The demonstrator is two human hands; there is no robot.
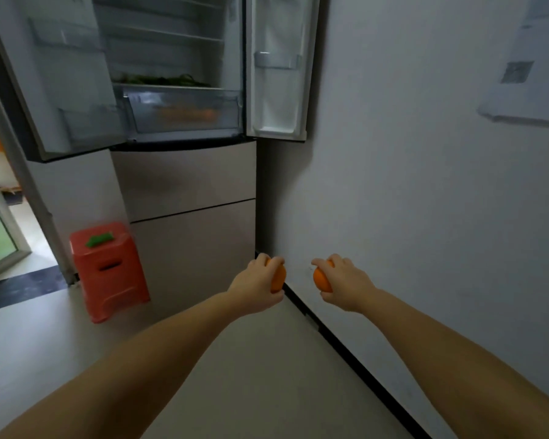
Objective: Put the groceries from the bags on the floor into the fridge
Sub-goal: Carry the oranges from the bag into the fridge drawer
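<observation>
1. We hold one orange (278,278) in the left hand (256,286) and another orange (321,279) in the right hand (346,285), fingers curled around each, low before the open fridge (171,74).
2. We should lift both to the crisper drawer (184,110) and release gently.
3. The bags are out of view; the drawer's orange contents are blurred.
</observation>
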